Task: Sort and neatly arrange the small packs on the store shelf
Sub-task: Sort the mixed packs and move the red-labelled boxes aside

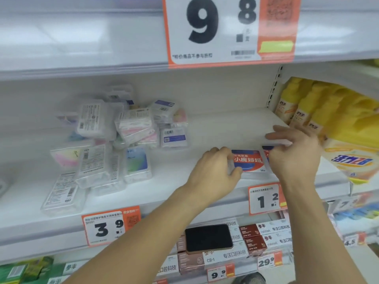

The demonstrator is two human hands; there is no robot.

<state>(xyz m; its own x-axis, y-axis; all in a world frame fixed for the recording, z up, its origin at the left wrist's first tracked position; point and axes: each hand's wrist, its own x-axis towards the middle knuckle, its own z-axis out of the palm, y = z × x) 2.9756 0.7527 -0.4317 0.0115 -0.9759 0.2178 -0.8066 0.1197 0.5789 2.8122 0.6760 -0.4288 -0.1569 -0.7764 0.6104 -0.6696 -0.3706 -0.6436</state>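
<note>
hands both forward over the white shelf (205,128), forearms rising from the lower edge of view. left hand (215,173) palm down, fingers curled over the left end of a red-and-blue pack (249,161), thumb tucked at its near corner; it grips that pack. right hand (295,152) just beside it on the right, fingers bent, pinching a thin white pack (279,141) by its edge above and behind the red-and-blue one; index finger stretched left along the white edge. a second red-and-blue pack (266,150) shows partly under the right hand; cannot tell if the hand touches it.

red-and-blue pack lies flat near the front lip of the shelf, right of centre; white lettering reads 小鹿妈妈, small "30" at its lower right corner.

heap of clear small packs (114,144) well apart to the left on the same shelf, tilted and overlapping, barcodes and fine print facing out, unreadable.

price tags: large "9 8" card (225,31) hanging from the shelf above; "3 9" tag (108,228) on the shelf lip at left; "1 2" tag (264,198) below the hands. yellow bottles (320,105) at right. dark phone (208,237) lies on boxes on the shelf below; those boxes read 参半 and 专注口腔科技; a "29.9" tag (266,262) beneath them.
</note>
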